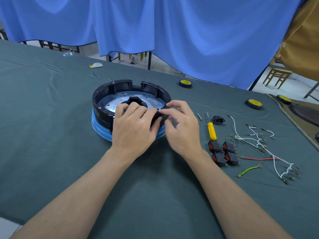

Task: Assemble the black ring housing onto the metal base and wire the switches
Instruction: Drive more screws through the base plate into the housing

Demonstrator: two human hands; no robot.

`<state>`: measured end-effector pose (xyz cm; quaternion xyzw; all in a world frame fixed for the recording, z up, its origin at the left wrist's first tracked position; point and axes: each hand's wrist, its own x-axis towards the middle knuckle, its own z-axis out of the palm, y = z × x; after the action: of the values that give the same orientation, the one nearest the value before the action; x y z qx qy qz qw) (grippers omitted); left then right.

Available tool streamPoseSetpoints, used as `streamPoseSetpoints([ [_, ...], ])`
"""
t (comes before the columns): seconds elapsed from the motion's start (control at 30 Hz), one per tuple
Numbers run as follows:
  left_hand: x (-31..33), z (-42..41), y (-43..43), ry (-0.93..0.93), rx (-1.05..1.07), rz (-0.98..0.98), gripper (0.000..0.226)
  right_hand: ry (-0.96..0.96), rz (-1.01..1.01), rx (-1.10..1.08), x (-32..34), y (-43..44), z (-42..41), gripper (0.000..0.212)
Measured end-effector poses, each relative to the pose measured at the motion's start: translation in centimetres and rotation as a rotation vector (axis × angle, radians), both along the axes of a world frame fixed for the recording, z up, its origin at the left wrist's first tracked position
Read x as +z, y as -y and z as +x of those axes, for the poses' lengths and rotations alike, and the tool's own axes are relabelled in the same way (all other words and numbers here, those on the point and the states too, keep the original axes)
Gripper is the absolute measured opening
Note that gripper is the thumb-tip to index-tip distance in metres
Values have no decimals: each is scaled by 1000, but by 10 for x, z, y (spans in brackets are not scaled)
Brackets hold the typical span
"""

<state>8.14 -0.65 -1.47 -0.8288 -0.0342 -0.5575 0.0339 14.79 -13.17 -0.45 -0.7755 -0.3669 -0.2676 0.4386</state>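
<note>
At frame centre, the ring (120,84) sits on the base (110,104). The left hand (133,125) grips its near rim, and the right hand (181,125) pinches the same rim with its fingers (174,105). Uneven pressing could probably tilt the ring.

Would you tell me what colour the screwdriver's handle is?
Yellow; the screwdriver handle shows best in the head view.
</note>
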Motion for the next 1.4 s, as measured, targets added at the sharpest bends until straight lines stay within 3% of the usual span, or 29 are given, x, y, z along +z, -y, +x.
streamPoseSetpoints([
  [0.1,1,-3,3,-17,27,48,19,-84,36,23,-1,1,-3,35],
  [0.17,2,-5,6,-65,45,75,18,-220,192,1,3,1,-5,35],
  [0.27,1,-7,9,-176,76,85,30,-612,481,-23,11,2,-6,30],
  [0.37,0,-9,9,-252,100,84,43,-1072,721,114,19,5,-6,14],
  [0.43,0,-10,10,-292,116,96,52,-1219,846,161,21,6,-7,9],
  [0.5,-1,-12,10,-335,138,110,62,-1304,926,194,24,8,-9,17],
  [0.63,-1,-14,11,-395,184,119,75,-1407,1014,254,28,14,-7,38],
  [0.8,0,-13,10,-395,168,109,71,-1472,1072,338,29,22,-4,34],
  [1.03,3,-15,1,-307,61,53,68,-1443,956,284,27,17,-4,40],
  [1.23,10,-20,-3,-277,64,-10,61,-1535,922,458,25,16,-7,33],
  [1.4,10,-20,-2,-393,133,94,91,-1519,903,450,22,18,-7,14],
])
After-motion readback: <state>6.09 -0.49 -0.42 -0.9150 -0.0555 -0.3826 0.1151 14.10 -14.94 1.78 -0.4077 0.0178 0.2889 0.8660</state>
